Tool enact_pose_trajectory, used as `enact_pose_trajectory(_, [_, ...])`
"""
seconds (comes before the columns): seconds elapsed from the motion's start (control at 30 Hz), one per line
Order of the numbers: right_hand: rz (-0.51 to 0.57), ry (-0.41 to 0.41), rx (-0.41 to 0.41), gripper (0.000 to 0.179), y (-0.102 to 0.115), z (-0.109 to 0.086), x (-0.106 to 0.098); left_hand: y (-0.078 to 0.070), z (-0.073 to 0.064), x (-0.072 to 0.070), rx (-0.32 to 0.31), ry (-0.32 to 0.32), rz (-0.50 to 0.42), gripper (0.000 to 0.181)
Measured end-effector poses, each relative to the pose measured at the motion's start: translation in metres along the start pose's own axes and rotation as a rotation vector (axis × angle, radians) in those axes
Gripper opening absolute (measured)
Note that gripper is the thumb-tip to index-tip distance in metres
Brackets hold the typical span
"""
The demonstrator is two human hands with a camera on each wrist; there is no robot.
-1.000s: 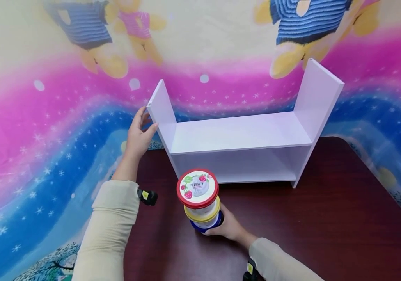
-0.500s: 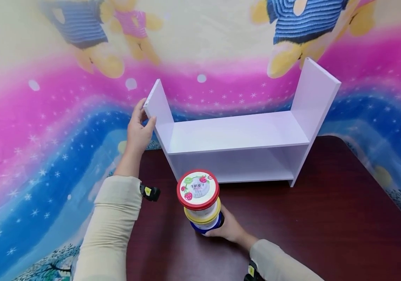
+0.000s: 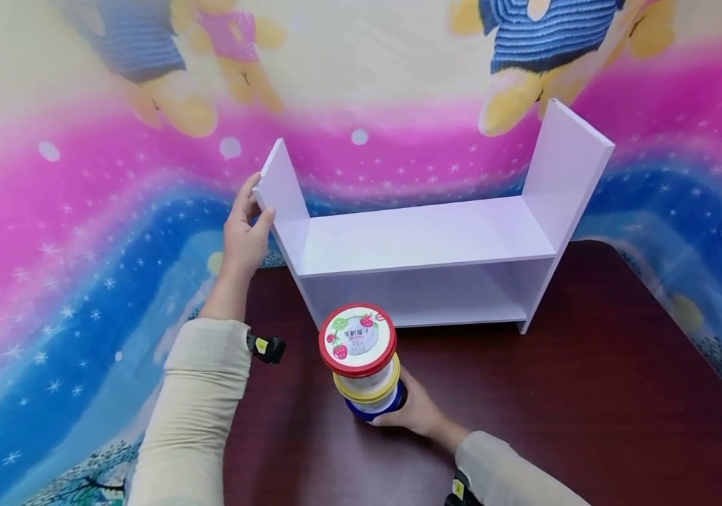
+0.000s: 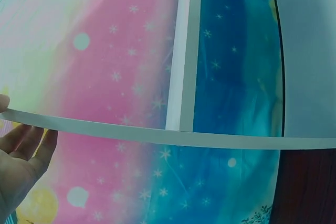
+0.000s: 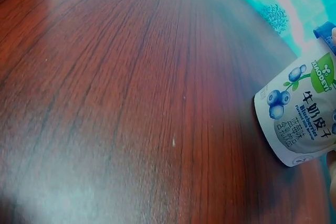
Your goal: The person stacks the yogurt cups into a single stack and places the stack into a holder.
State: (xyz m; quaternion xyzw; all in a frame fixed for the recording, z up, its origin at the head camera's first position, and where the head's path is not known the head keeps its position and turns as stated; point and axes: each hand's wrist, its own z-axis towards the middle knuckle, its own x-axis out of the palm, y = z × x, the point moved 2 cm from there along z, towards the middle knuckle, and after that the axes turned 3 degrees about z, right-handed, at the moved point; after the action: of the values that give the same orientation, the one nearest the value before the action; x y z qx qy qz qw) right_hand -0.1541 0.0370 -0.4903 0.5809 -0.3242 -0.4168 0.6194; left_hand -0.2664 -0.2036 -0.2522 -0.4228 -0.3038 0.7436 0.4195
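Note:
A white two-tier shelf (image 3: pixel 430 239) with tall side panels stands near the back of the table. My left hand (image 3: pixel 244 242) holds the front edge of its left panel; in the left wrist view, the thumb lies on one side of that panel edge (image 4: pixel 115 129) and the fingers on the other. Before the shelf is a stack of lidded cups: a red-lidded cup (image 3: pixel 357 340) on top, a yellow-lidded cup (image 3: pixel 367 390) below, and a blue-lidded cup (image 5: pixel 304 111) lowest. My right hand (image 3: pixel 421 411) grips the lowest cup, which bears blueberry pictures. Most of that hand's fingers are hidden.
A dark red-brown wooden table (image 3: pixel 588 393) lies under everything. Behind it hangs a colourful cloth backdrop (image 3: pixel 399 154) with bears and snowflakes. The shelf's lower tier (image 3: pixel 462 295) faces the stack, while the upper tier has no top board.
My left hand has slid slightly up along the panel edge. The right hand and the cup stack stay nearly in place; the head view has shifted a little.

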Motion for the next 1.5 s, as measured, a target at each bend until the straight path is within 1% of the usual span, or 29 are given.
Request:
enact_pose_trajectory(0.03, [-0.003, -0.003, 0.006, 0.085, 0.000, 0.000, -0.001, 0.003, 0.001, -0.001, 0.003, -0.002, -0.005, 0.048])
enact_pose_trajectory(0.17, [-0.011, -0.016, 0.021, 0.088, 0.000, -0.001, -0.004, 0.002, 0.001, -0.003, -0.005, -0.002, -0.063, 0.044])
enact_pose_trajectory(0.3, [-0.001, -0.023, 0.034, 0.089, -0.001, -0.003, -0.005, 0.001, 0.000, -0.003, -0.024, 0.003, -0.099, 0.040])
enact_pose_trajectory(0.4, [0.011, -0.029, 0.041, 0.090, -0.002, -0.004, -0.005, 0.000, 0.001, -0.002, -0.032, 0.006, -0.089, 0.040])
enact_pose_trajectory(0.6, [0.007, -0.035, 0.028, 0.087, -0.006, -0.004, -0.003, -0.001, 0.003, 0.000, -0.016, 0.017, -0.085, 0.040])
enact_pose_trajectory(0.83, [0.026, -0.016, 0.008, 0.084, -0.007, -0.005, -0.003, 0.000, 0.004, 0.001, -0.024, 0.013, -0.066, 0.040])
enact_pose_trajectory(0.93, [0.023, -0.012, -0.003, 0.078, -0.006, -0.004, -0.002, 0.001, 0.005, 0.000, -0.030, 0.009, -0.053, 0.040])
enact_pose_trajectory(1.07, [0.001, -0.023, -0.011, 0.070, -0.007, -0.004, -0.002, 0.002, 0.005, 0.001, -0.033, 0.007, -0.066, 0.040])
enact_pose_trajectory(1.2, [-0.008, -0.031, -0.025, 0.071, -0.013, -0.004, -0.002, 0.003, 0.004, 0.000, -0.031, -0.002, -0.093, 0.039])
enact_pose_trajectory(1.3, [-0.021, -0.032, -0.025, 0.073, -0.025, -0.002, -0.003, 0.003, 0.004, 0.000, -0.038, -0.013, -0.104, 0.038])
enact_pose_trajectory(1.43, [-0.036, -0.033, -0.027, 0.075, -0.038, 0.001, -0.005, 0.002, 0.003, -0.002, -0.047, -0.035, -0.096, 0.037])
enact_pose_trajectory(1.5, [-0.038, -0.034, -0.034, 0.075, -0.040, 0.002, -0.005, 0.001, 0.003, -0.002, -0.052, -0.043, -0.087, 0.036])
